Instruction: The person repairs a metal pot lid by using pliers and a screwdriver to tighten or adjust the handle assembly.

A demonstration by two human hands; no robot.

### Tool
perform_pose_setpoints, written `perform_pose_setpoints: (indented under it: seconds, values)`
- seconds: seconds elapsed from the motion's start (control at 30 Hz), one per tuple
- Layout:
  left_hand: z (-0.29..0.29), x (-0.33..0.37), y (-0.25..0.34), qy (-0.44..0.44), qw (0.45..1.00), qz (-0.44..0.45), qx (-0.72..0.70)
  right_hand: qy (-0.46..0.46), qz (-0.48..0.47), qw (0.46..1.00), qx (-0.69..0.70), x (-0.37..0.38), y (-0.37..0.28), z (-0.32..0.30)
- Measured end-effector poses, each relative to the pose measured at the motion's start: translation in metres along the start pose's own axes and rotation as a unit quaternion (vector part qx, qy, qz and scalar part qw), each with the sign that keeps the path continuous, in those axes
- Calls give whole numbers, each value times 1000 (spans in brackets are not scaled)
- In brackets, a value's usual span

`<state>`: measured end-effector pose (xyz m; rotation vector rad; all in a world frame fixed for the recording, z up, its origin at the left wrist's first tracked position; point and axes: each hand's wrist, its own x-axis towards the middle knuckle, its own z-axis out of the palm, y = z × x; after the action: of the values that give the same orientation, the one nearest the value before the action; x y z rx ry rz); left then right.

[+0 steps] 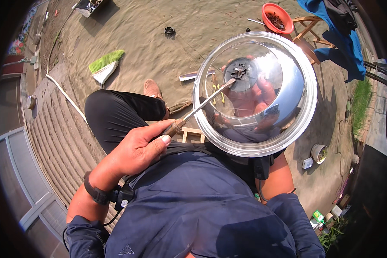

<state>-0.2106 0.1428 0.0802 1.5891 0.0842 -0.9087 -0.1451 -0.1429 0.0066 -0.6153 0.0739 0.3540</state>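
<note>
My left hand (145,146) is closed round the brown handle of a screwdriver (208,99). Its long metal shaft slants up to the right, and the tip lies at the jagged black centre of a clear glass pot lid (256,147). Broken-looking dark bits sit on the round black knob base (241,74) there. From underneath, my right hand (262,95) supports the lid; its fingers show only through the glass, partly lost in glare. The lid is held tilted over my lap, towards the right. Pliers with yellow handles (215,89) appear through the glass.
A green-bristled broom head (106,68) lies on the ground at left. Far off are a black broken piece (170,32) and a dark tray (89,7). An orange basin (268,9) stands near a wooden folding stool (307,28). A potted plant (318,153) sits at right.
</note>
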Motion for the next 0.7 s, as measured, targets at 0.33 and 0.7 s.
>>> perform_pose_setpoints:
  seconds: [0.33, 0.7]
  values:
    - [-3, -3, 6, -31, 997, -54, -39, -1, -4, 1000, -2, 1, -2, 2]
    - [11, -1, -3, -3, 1000, -12, 3, -1, -9, 1000, -4, 1, -1, 2]
